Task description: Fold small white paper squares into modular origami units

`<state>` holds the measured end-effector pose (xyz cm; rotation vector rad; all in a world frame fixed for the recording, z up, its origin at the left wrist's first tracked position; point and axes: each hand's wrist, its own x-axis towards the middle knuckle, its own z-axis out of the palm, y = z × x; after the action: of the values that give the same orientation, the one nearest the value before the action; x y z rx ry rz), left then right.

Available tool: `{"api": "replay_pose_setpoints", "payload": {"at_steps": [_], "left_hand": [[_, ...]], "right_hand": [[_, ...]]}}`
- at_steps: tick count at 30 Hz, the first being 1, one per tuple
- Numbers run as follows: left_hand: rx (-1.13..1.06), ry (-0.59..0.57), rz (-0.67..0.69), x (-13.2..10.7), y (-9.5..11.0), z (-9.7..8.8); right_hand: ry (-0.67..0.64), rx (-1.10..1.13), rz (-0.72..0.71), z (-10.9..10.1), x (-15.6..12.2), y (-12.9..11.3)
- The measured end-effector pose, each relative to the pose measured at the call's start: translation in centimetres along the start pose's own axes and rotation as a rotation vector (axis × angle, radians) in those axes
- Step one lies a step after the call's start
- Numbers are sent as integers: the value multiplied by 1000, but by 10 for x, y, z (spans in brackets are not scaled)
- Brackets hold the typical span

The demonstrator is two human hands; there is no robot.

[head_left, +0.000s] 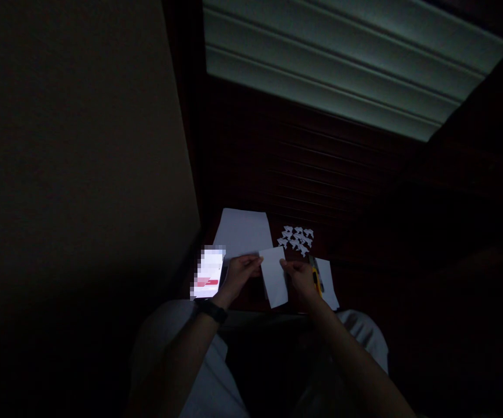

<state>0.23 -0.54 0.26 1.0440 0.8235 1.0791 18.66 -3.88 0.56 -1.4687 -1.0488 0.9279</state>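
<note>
Between my two hands is a small white sheet of paper (pixel 275 281), raised over the dark table. My left hand (pixel 239 276) pinches its upper left edge, a dark band around that wrist. At the upper right edge, the fingers of my right hand (pixel 300 277) are closed on the same paper. Just behind the paper lie several small cut or folded white paper shapes (pixel 295 239) in a cluster. A yellow-handled tool (pixel 316 280), perhaps a cutter, is partly hidden by my right hand and rests by another white paper piece (pixel 329 284).
A larger white sheet (pixel 243 229) lies at the table's back left. Left of my left hand stands a lit phone screen (pixel 209 273), partly pixelated. A pale wall (pixel 81 145) rises on the left, and a slatted panel (pixel 321 69) is at the back. The room is dim.
</note>
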Motion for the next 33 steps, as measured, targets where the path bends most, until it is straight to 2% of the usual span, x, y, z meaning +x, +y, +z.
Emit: {"api": "replay_pose_setpoints", "payload": {"at_steps": [9,16,24,33], "left_hand": [[-41,17,11,-1,2,-1],[-16,18,-6,-3,6,2],[51,109,-3,0,3,1],[41,26,-1,-5,9,1]], "right_hand": [[-59,41,-2,1,-2,-5],[-56,55,8,1,-3,-6],[-55,44,11,5,-5,-3],[-52,-2,-18,0,-2,0]]}}
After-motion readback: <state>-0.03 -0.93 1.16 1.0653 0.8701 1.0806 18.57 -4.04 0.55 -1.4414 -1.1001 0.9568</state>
